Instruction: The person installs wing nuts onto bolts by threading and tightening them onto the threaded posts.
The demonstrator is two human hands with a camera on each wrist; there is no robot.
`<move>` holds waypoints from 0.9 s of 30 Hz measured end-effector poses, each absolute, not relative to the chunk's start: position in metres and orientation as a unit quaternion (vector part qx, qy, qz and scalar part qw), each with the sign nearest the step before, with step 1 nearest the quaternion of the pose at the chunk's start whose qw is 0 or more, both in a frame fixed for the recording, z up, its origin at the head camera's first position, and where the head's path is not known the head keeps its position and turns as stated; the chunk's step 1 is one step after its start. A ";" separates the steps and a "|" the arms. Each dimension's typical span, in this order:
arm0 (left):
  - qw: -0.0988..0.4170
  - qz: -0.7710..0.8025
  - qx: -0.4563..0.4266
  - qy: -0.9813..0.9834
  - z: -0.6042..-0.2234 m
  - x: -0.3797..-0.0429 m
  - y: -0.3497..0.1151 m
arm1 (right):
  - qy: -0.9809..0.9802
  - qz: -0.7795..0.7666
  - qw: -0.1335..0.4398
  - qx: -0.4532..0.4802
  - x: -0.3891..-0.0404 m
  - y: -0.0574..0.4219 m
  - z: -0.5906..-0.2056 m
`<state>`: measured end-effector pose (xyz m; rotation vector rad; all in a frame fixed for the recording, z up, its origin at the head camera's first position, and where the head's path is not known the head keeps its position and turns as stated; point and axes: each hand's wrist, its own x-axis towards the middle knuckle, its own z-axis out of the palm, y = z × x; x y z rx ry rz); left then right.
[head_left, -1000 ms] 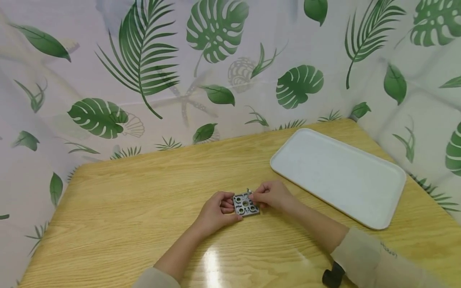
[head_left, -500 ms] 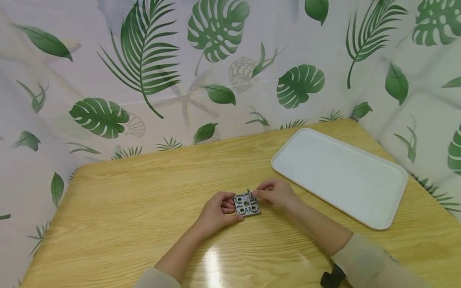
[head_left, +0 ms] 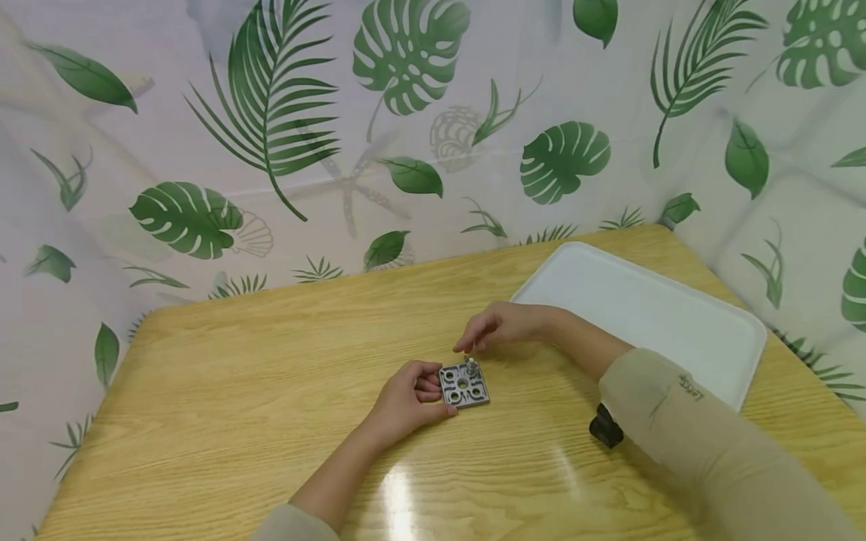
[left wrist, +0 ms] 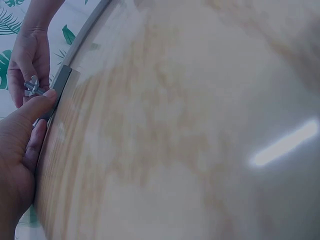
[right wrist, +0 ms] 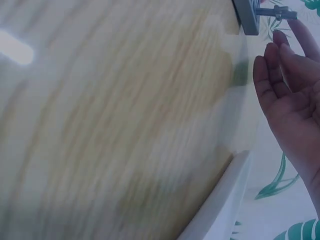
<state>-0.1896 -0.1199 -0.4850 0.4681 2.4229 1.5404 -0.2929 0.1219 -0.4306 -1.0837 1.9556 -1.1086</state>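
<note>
A square grey metal plate [head_left: 463, 385] with several round holes and dark grooves lies on the wooden table. My left hand [head_left: 406, 402] grips its left side, thumb at the near edge and fingers at the far left corner. At the plate's far right corner stands a small metal part with a winged head [head_left: 471, 367], on a thin shank in the right wrist view. My right hand [head_left: 504, 329] is just beyond that corner, fingers loosely bent and holding nothing. One of its fingertips [right wrist: 299, 29] is right at the winged head in the right wrist view.
A white rectangular tray [head_left: 649, 330] lies at the right of the wooden table [head_left: 271, 361], partly hidden by my right arm. A black device [head_left: 605, 427] sits under my right forearm. A leaf-patterned cloth [head_left: 406, 135] hangs along the far edge and the sides.
My right hand has let go of the small winged part and moved up and away to the plate's far side, its forearm now across the tray. The left hand and plate have stayed put.
</note>
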 end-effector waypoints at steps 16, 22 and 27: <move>0.117 0.532 0.163 0.822 -0.483 -0.190 -0.120 | 0.743 -0.442 0.336 -0.374 -0.289 0.114 -0.436; 0.119 0.533 0.163 0.822 -0.485 -0.190 -0.120 | 0.774 -0.432 0.305 -0.350 -0.281 0.122 -0.437; 0.120 0.529 0.162 0.824 -0.485 -0.190 -0.121 | 0.797 -0.451 0.266 -0.301 -0.271 0.124 -0.444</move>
